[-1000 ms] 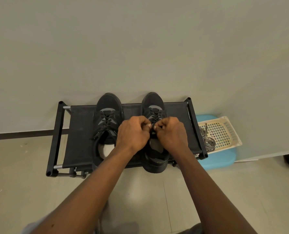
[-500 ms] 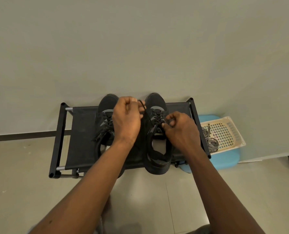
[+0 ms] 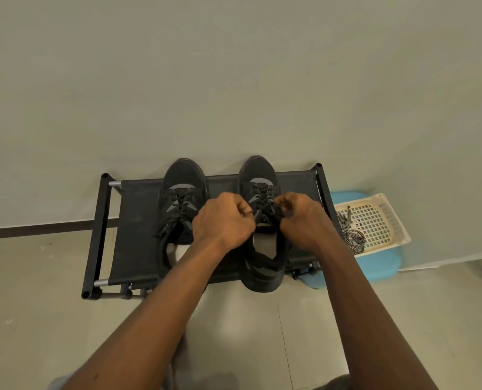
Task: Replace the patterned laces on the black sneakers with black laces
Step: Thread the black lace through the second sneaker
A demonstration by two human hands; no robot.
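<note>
We work over a black fabric shoe rack with a tubular frame [image 3: 138, 220], set on the tiled floor against a plain wall. Two black sneakers stand on it side by side, toes to the wall and heels toward us, so each long axis runs straight away from us. The left sneaker [image 3: 183, 187] is already fitted with a black lace. The right sneaker [image 3: 258, 175] lies between our hands, its heel overhanging the rack's near edge.

To the right, beside the rack, a cream perforated plastic basket [image 3: 400, 220] rests on a light blue stool [image 3: 380, 263].

The left hand [image 3: 223, 220] is curled into a fist against the shoe's left side, and a dark loop shows at its fingers. The right hand [image 3: 301, 220] pinches the black lace [image 3: 263, 201] at the upper eyelets. Both hands are equally near the tongue.

The black-and-white patterned laces [image 3: 352, 237] lie coiled at the basket's left end.

We judge that tensioning or tying is the step in hand. There is open room to pull outward, less on the left, where the neighbouring sneaker stands close.
</note>
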